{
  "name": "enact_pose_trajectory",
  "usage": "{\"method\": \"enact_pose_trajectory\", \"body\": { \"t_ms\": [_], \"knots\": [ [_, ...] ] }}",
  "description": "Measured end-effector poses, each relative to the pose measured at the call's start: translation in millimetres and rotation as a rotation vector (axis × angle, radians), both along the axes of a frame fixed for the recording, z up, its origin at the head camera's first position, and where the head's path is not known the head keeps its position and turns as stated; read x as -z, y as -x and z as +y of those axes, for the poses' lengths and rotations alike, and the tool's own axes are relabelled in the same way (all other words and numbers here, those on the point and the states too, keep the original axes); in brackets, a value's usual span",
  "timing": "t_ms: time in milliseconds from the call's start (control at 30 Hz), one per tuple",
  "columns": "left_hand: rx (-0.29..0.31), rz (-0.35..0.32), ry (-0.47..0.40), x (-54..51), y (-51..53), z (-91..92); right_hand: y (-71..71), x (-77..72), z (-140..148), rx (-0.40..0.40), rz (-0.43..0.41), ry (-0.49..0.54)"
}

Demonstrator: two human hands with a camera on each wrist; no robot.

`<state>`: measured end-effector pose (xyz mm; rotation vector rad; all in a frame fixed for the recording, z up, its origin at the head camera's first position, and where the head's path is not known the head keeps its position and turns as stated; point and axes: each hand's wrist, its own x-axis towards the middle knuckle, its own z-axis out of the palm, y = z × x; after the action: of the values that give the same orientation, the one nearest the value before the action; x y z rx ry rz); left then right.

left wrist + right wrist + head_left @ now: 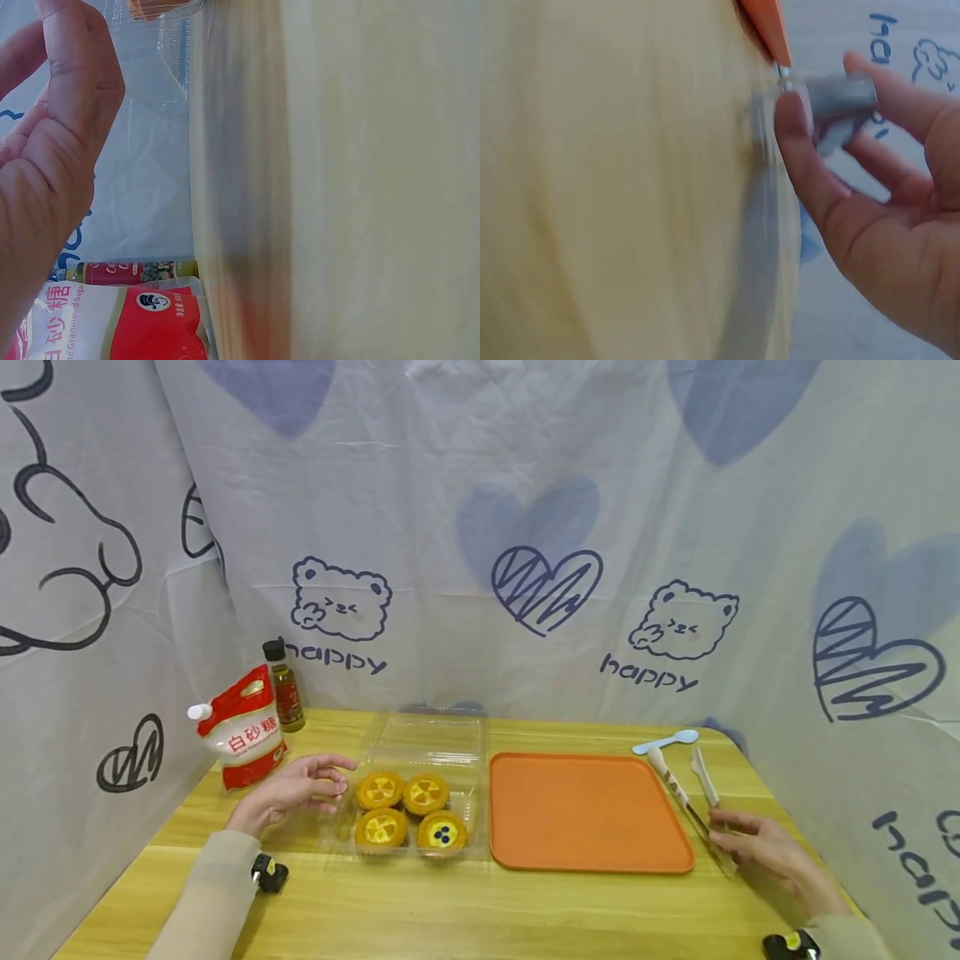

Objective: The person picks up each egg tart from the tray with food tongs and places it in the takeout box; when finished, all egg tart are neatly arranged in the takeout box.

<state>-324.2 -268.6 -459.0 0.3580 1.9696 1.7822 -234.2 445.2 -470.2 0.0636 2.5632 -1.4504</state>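
On the right, my right hand (761, 852) is at the metal end of a pair of tongs (678, 789); in the right wrist view the thumb (795, 142) lies on one side of that blurred metal end (840, 101) and fingers on the other. The tongs' pale tips point away, beside the orange tray (592, 814). My left hand (303, 789) holds nothing, its fingers loosely bent, at the left side of a clear plastic box (427, 739) with its lid up. Inside sit several egg tarts (382, 789), one topped with blueberries (442, 833).
A red and white bag of white sugar (251, 727) with a spout stands at the left, before a dark-capped bottle (287, 689). A light blue spoon (665, 742) lies behind the tray. Printed cloth (450, 510) hangs behind and beside the wooden table (450, 918).
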Motion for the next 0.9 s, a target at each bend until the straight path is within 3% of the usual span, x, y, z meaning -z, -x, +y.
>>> {"method": "enact_pose_trajectory", "body": {
  "t_ms": [267,433,700,900],
  "knots": [
    [-0.004,-0.003,0.007,-0.4,-0.6,-0.3,10.1,-2.8,18.9,-0.177,-0.029,-0.018],
    [-0.002,-0.004,0.001,-0.1,-0.4,0.3,15.7,-4.4,27.3,-0.190,-0.101,-0.048],
    [0.000,0.004,-0.002,0.1,-0.3,0.1,22.9,-3.0,31.9,-0.253,-0.053,0.040],
    [0.002,0.010,-0.008,0.9,0.1,-0.1,22.3,-2.6,34.2,-0.273,-0.027,0.017]
  ]
}}
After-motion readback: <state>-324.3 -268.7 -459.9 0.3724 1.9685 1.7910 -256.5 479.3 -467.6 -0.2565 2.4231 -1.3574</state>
